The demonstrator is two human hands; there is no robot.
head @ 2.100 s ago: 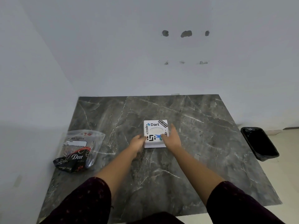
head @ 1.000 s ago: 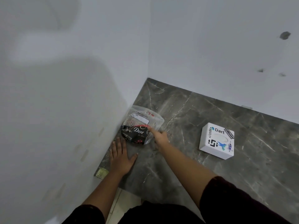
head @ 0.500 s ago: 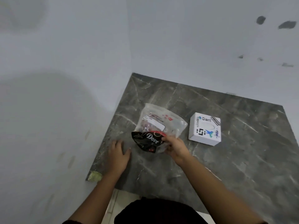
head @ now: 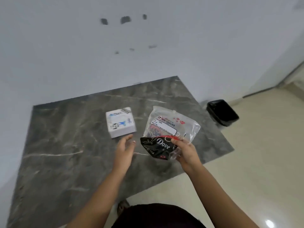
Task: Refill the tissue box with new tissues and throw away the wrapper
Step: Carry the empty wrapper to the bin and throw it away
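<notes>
A white square tissue box (head: 120, 122) with stickers on its lid sits on the dark marble table (head: 69, 145). To its right, my right hand (head: 185, 151) grips the near edge of a clear plastic tissue pack (head: 166, 129) with a black "Dove" band, held tilted above the table. My left hand (head: 125, 148) hovers open just in front of the box, touching neither the box nor the pack.
A black bin (head: 222, 114) stands on the pale floor beyond the table's right edge. White walls close off the back and left. The table's near right corner ends over the floor, close to my right forearm.
My right hand has lifted the tissue pack and carried it from left of the box to its right. My left hand has left the table's left edge and come up near the box.
</notes>
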